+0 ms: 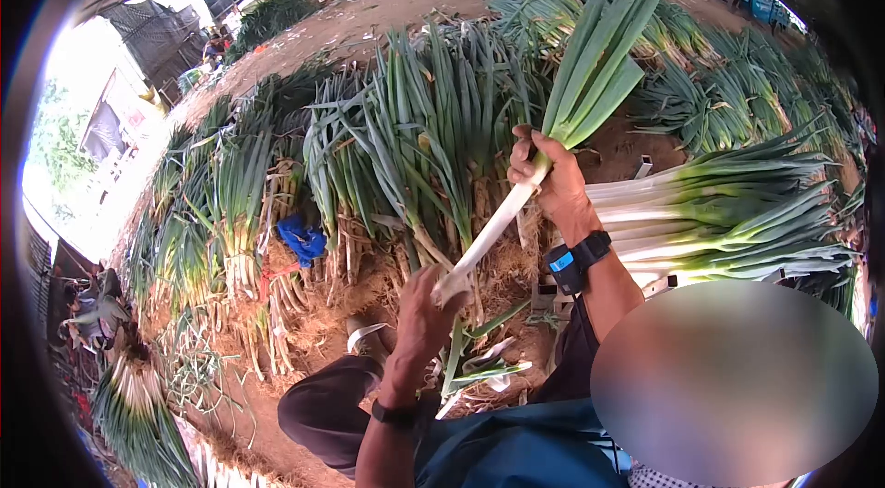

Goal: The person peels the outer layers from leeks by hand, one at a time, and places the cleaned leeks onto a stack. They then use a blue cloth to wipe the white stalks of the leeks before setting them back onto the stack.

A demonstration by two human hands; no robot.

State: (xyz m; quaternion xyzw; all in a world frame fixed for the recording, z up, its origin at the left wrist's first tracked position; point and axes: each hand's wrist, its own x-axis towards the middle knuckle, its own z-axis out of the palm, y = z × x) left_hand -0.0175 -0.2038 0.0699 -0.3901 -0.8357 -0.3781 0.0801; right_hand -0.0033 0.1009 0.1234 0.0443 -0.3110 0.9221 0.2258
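The bare dirt ground point(433, 0) shows as an open strip only at the upper centre of the frame; lower down, rows of uncleaned leeks point(415, 147) with soil on their roots crowd the middle and left, leaving little free room around the hands. At the right edge, a pile of cleaned leeks point(728, 216) lies on its side, white shafts pointing toward the centre, just beside the right wrist. A blue cloth point(302, 237) lies among the roots at centre left. No bin or box can be made out near the hands; the leeks lie in heaps on the ground.

One leek point(553, 138) runs diagonally from lower centre to upper right, green leaves fanning toward the top of the frame. The right hand point(546, 179) wraps around it where white shaft meets green, fingers curled shut about the stalk. The left hand point(426, 304), lower centre, closes on the root end of the same leek, fingers bunched around the white tip. Peeled outer leaves point(479, 368) hang and lie just below the left hand, over the person's dark trouser knee point(323, 405). A black wrist device point(573, 262) sits on the right forearm.
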